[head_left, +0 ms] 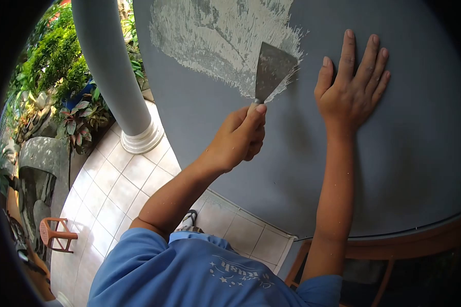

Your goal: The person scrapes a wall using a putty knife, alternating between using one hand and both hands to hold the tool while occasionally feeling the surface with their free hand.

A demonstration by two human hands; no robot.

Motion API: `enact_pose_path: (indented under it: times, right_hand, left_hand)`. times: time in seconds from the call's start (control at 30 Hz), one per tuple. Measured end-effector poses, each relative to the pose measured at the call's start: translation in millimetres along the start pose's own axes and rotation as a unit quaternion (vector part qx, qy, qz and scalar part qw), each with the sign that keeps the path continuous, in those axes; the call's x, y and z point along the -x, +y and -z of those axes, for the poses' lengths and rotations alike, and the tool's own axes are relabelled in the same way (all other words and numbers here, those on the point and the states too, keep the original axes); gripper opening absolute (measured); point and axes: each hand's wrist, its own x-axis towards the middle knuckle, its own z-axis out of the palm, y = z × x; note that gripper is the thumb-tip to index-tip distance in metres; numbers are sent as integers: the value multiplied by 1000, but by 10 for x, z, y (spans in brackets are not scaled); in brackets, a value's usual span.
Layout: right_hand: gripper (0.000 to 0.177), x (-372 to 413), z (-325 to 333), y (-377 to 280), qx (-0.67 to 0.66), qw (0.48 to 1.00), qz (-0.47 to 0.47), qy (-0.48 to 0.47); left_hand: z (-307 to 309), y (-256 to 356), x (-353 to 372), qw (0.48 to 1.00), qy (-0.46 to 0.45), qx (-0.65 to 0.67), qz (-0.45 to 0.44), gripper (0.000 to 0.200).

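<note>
My left hand (241, 135) is wrapped round the handle of a putty knife (275, 69), thumb along the handle. The knife's broad, stained metal blade points up and overlaps the lower right edge of a rough whitish patch (215, 38) on the grey wall (215, 107). Streaky, ragged edges border this patch, and a darker line runs across it. To the right of the blade, my right hand (351, 92) lies flat against the smooth grey surface with its fingers spread and nothing in it.
A round grey column (105, 66) with a white base rises at the left from the tiled floor (123, 181). Behind it are green plants (61, 61) and rocks. A small brown stool (59, 234) stands at lower left. Brown wooden framing (394, 248) runs below the wall at lower right.
</note>
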Motion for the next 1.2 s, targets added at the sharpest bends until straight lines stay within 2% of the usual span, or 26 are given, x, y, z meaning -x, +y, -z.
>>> enact_pose_path:
  times: [0.07, 0.2, 0.3, 0.4, 0.5, 0.6, 0.73, 0.83, 0.93, 1.03, 1.2]
  right_hand:
    - [49, 4, 1, -16, 0, 1000, -5, -3]
    - [49, 6, 22, -12, 0, 1000, -7, -16]
    - [49, -10, 25, -12, -6, 1000, -5, -11]
    - [49, -19, 28, -19, -7, 1000, -4, 2]
    - [49, -10, 34, -16, -1, 1000, -5, -5]
    - [49, -3, 31, -16, 4, 1000, -6, -13]
    - [49, -13, 46, -31, 6, 1000, -11, -28]
    - [49, -17, 52, -34, 9, 999, -9, -32]
    - [49, -14, 50, -28, 5, 1000, -9, -28]
    - [49, -21, 32, -23, 1, 1000, -11, -21]
    - [49, -5, 53, -23, 8, 1000, -6, -28]
  left_hand:
    - [100, -58, 2, 998, -9, 33, 49, 37]
    - [-143, 303, -194, 999, -27, -28, -23, 38]
    - [-103, 248, -129, 990, 1, -114, -81, 38]
    - [56, 121, 50, 988, 49, -121, -81, 39]
    - [147, 9, 9, 972, 57, -135, -183, 41]
    - [198, -1, -125, 960, 54, -208, -182, 38]
    - [221, -12, -188, 968, 14, -186, -166, 32]
    - [154, 63, -186, 997, -29, -35, -57, 32]
    - [204, -55, -146, 996, -54, -12, -64, 33]
    - [164, 31, -142, 994, -11, -79, -73, 35]
    - [137, 269, -200, 981, 2, -152, -121, 38]
